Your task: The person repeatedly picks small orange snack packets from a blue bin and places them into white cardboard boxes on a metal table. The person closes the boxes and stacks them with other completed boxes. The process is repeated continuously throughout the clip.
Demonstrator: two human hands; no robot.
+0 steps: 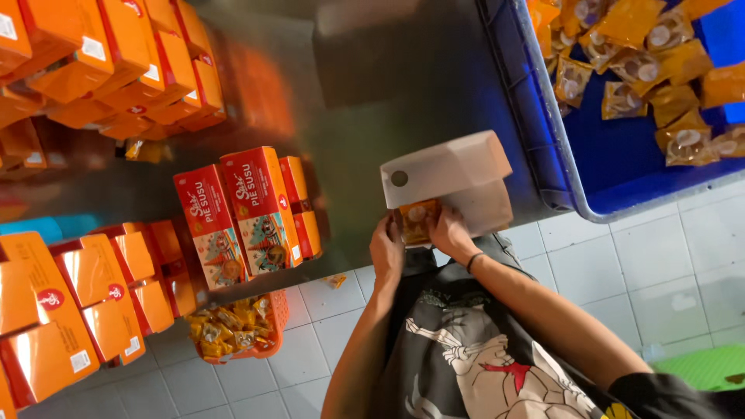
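Where boxes (240, 213) crowd, perhaps crate (535, 132) alongside.

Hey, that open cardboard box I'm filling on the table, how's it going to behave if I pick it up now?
The box is thin folding card with its flap open, so it will probably flex if squeezed. It looks light for its size, since only small packets are going in. The left hand and right hand are at its open end, where packets could slide out if tipped.
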